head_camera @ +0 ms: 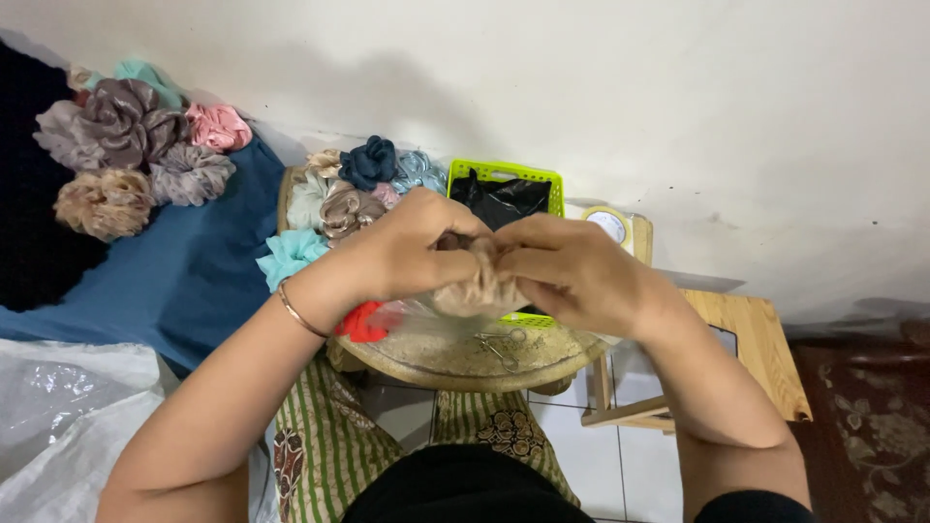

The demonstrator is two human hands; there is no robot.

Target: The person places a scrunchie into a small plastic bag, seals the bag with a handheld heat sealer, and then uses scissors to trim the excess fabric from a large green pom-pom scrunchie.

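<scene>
I see the blue cloth with finished scrunchies at far left, then the round surface, small scissors on it. Left hand and right hand meet above it, fingers pinching a beige scrunchie. I'd judge even gathers need small, steady pinches.

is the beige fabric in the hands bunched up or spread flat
Bunched up: the beige fabric is gathered in ruffled folds, pinched between the left hand and right hand.

beige scrunchie: satiny cloth | basket: glossy green plastic | stool: matt wood
</scene>
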